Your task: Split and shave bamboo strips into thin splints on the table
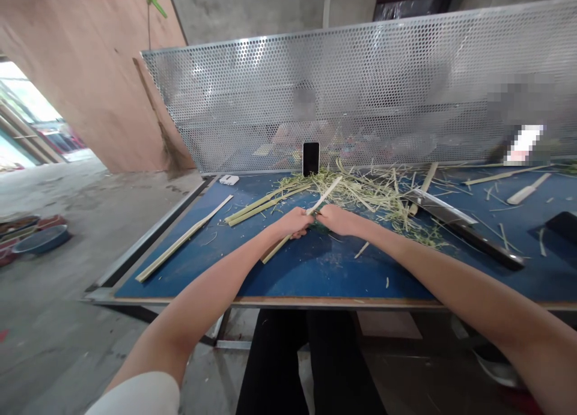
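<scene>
My left hand (pixel 295 221) is closed around a pale bamboo strip (pixel 331 191), which slants from the table's near side up towards the shavings. Close against it, my right hand (pixel 331 218) is also closed. Something small and dark green shows between the hands at the strip, but its kind is hidden by the fingers. Left of my hands, another long bamboo strip (pixel 184 238) lies on the blue table (pixel 342 277). Two greener bamboo strips (pixel 265 205) rest together just beyond my left hand. Curly shavings (pixel 374 190) are heaped past both hands.
A large cleaver (pixel 464 226) with a dark handle lies to the right. A phone (pixel 311 158) stands against the perforated metal screen (pixel 252 102) along the back. A pale wooden tool (pixel 528 188) and a dark object (pixel 563 226) lie at far right.
</scene>
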{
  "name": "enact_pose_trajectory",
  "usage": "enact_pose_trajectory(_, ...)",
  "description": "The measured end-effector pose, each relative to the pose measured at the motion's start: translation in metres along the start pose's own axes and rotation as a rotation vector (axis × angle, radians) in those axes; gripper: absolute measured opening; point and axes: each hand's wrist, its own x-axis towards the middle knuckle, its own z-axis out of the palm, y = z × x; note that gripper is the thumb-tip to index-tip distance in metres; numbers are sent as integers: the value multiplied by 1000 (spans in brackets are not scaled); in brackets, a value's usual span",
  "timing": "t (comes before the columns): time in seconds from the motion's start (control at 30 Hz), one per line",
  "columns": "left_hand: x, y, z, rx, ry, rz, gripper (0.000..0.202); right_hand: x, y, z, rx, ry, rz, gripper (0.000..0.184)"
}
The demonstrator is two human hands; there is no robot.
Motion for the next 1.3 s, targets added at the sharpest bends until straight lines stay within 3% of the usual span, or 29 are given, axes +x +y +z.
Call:
enact_pose_trajectory(0.33, -3, 5, 3, 19, 53, -5, 38, -4, -13, 1, -264, 12, 141, 36)
enact_pose_trajectory(0.57, -1, 5, 6, 43, 97, -26, 37, -1, -6, 3, -423, 41, 183, 20)
enact_pose_trajectory(0.73, -4, 7, 5, 129, 76, -28, 39, -2, 2, 0, -361, 69, 176, 24)
enact_pose_trajectory(0.97, -4, 7, 5, 115, 88, -41, 38, 1, 2, 2, -1, 24, 65, 36)
enact_pose_trajectory(1.3, -9, 11, 6, 57, 55, -16, 41, 0, 3, 6, -106, 27, 29, 37)
